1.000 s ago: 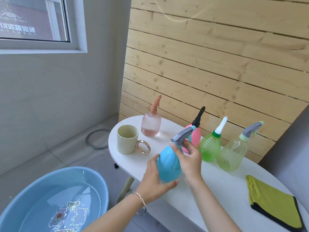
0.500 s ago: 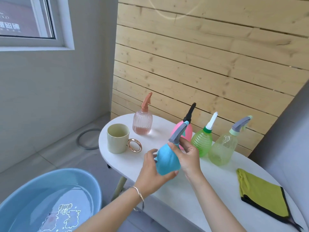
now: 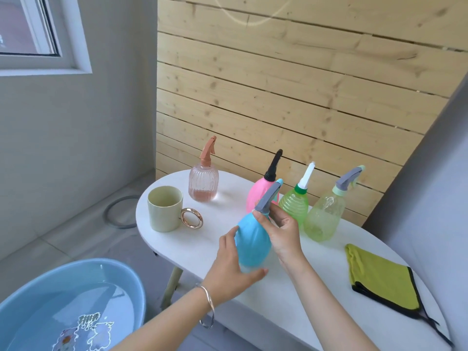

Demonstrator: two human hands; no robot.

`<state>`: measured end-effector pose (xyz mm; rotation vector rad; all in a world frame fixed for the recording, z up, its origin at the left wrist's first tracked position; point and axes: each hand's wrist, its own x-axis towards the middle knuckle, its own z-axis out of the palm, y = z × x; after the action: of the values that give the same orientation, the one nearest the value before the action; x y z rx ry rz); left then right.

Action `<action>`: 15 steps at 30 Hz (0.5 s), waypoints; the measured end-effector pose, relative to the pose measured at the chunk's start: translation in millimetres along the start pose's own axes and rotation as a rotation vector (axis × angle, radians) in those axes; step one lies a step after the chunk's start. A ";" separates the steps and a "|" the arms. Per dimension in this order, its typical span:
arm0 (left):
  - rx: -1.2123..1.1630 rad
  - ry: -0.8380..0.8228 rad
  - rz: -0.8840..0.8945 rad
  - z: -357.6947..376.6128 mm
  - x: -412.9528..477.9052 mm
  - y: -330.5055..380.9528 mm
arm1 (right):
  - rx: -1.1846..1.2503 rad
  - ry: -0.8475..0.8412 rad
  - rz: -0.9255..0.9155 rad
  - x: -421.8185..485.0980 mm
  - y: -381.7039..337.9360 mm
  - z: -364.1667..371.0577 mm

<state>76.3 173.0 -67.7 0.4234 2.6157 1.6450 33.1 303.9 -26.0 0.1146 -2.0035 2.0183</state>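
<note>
A blue spray bottle with a grey trigger head is held tilted just above the white oval table. My left hand cups the bottle's round body from below and the left. My right hand grips the neck just under the grey spray head. Behind it stand a pink spray bottle with a black nozzle, a green ribbed bottle and a pale green bottle with a grey head.
A clear pink bottle and a cream mug with a gold ring handle stand at the table's left end. A yellow-green cloth lies at right. A blue basin of water sits on the floor at lower left.
The blue bottle has tipped further, its grey head now pointing up and to the right. Both hands have stayed on it, and the view has shifted to the right.
</note>
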 end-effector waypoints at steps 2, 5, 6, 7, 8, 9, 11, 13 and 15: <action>0.018 0.047 0.009 -1.9 9.1 3.0 | -0.001 -0.001 0.004 0.2 -1.7 -1.8; 0.013 -0.009 -0.007 -8.9 32.3 8.1 | -0.004 -0.012 0.008 -0.6 -2.9 -2.1; -0.005 -0.052 -0.025 -10.4 37.6 9.9 | -0.003 -0.011 0.008 -0.7 -3.4 -2.1; -0.021 -0.080 -0.045 -10.9 39.3 11.1 | -0.004 -0.010 0.010 -0.7 -3.6 -2.2; -0.033 -0.089 -0.058 -9.3 38.4 10.8 | -0.006 -0.008 0.013 -0.9 -3.7 -2.1; -0.034 -0.083 -0.062 -6.8 34.5 10.2 | -0.009 -0.006 0.013 -1.6 -4.2 -2.7; -0.010 -0.056 -0.052 -1.7 21.3 8.5 | -0.017 -0.010 0.009 -3.5 -4.3 -4.2; 0.017 -0.033 -0.020 4.4 6.9 5.1 | -0.020 -0.014 0.016 -6.0 -4.4 -7.1; 0.040 0.001 -0.001 9.7 0.2 3.5 | -0.031 -0.029 0.026 -8.1 -5.0 -10.6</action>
<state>78.5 183.0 -68.8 0.4228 2.6527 1.5953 43.7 313.0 -23.6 0.1121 -2.0637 2.0111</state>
